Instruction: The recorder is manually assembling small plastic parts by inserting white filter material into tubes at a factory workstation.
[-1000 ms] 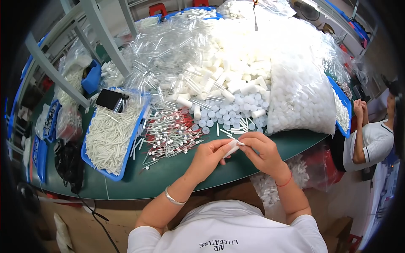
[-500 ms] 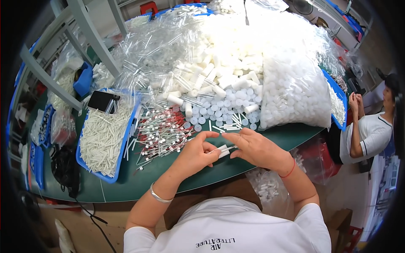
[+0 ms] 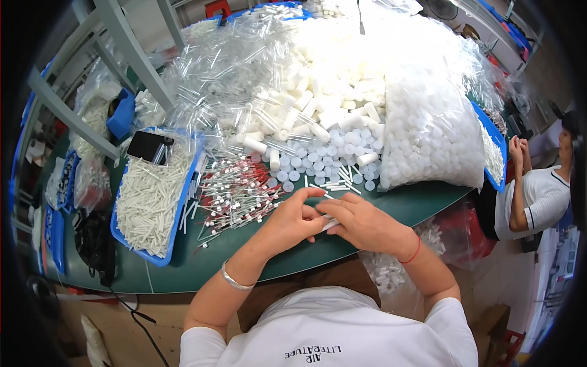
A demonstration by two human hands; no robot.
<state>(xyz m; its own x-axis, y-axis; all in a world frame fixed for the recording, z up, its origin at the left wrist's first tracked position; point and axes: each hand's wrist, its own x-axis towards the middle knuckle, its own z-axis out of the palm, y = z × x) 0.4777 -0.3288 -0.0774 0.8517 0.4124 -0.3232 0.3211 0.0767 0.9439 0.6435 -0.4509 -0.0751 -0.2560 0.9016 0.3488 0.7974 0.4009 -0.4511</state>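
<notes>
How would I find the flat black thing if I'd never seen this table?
Start at the green table and look to its left side, where a blue tray is full of thin white sticks. The flat black thing lies on the tray's far corner, the only dark, flat rectangle among the white.

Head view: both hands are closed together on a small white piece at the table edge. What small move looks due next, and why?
Probably pressing the white piece fully together: the left hand and right hand meet around it, fingertips pinching, and it is largely hidden between them. Whether it is seated cannot be told.
</notes>
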